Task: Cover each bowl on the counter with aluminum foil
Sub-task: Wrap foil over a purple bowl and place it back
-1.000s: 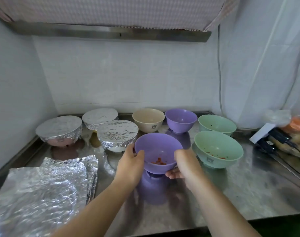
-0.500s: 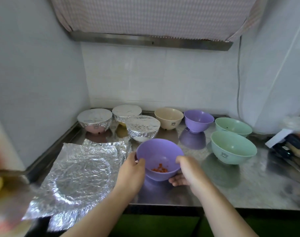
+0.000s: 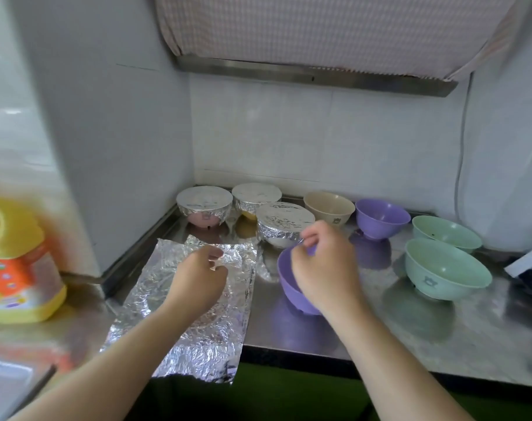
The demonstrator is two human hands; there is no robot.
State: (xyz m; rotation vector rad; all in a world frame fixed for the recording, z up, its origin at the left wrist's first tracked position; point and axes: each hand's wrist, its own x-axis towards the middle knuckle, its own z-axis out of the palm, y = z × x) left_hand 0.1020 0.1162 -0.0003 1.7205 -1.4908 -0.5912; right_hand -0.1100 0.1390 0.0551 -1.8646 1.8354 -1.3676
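A purple bowl (image 3: 289, 284) stands uncovered on the steel counter (image 3: 395, 335) near the front edge. My right hand (image 3: 322, 265) hovers over it with fingers loosely curled and blurred, holding nothing I can see. To the left lies a stack of crumpled foil sheets (image 3: 198, 335), overhanging the counter's front edge. My left hand (image 3: 201, 275) is on the stack and pinches the top sheet near its far end. Three foil-covered bowls (image 3: 284, 217) sit at the back left. A beige bowl (image 3: 328, 205), a second purple bowl (image 3: 380, 214) and two green bowls (image 3: 443, 265) stand uncovered.
A yellow bottle with an orange label (image 3: 12, 259) stands on the lower surface at far left. A wall corner borders the counter's left side. Dark items with a white part (image 3: 528, 268) lie at the right edge. A cable hangs down the right wall.
Both hands let go of the purple bowl, which now rests on the counter. My left hand moved left onto the foil stack. The view has swung left.
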